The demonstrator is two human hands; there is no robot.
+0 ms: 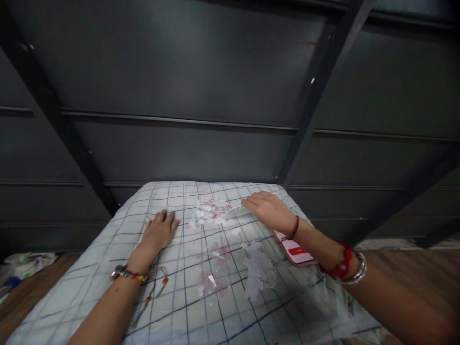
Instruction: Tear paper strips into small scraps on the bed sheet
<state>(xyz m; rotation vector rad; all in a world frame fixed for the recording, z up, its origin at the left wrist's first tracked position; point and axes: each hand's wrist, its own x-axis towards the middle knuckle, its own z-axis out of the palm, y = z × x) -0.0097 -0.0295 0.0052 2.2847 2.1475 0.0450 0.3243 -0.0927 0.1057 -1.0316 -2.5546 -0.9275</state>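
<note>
My left hand point(160, 231) lies flat on a white checked cloth point(172, 287), fingers spread and nothing in them. My right hand point(269, 208) is closed on a thin white flat piece point(237, 211); its exact kind is unclear. The free end of that piece meets a heap of white and pink paper scraps point(208, 211). A looser pile of white scraps point(258, 270) lies nearer to me, below my right hand. Pink-tinted scraps point(213, 282) are scattered left of that pile. A phone with a pink screen point(293, 247) lies partly under my right forearm.
Dark metal panels point(187, 148) rise behind the cloth-covered surface. A beaded cord point(154, 292) trails from my left wrist onto the cloth. Clear plastic point(334, 302) lies at the near right. A crumpled bag point(28, 266) sits on the wooden floor point(46, 282) at left.
</note>
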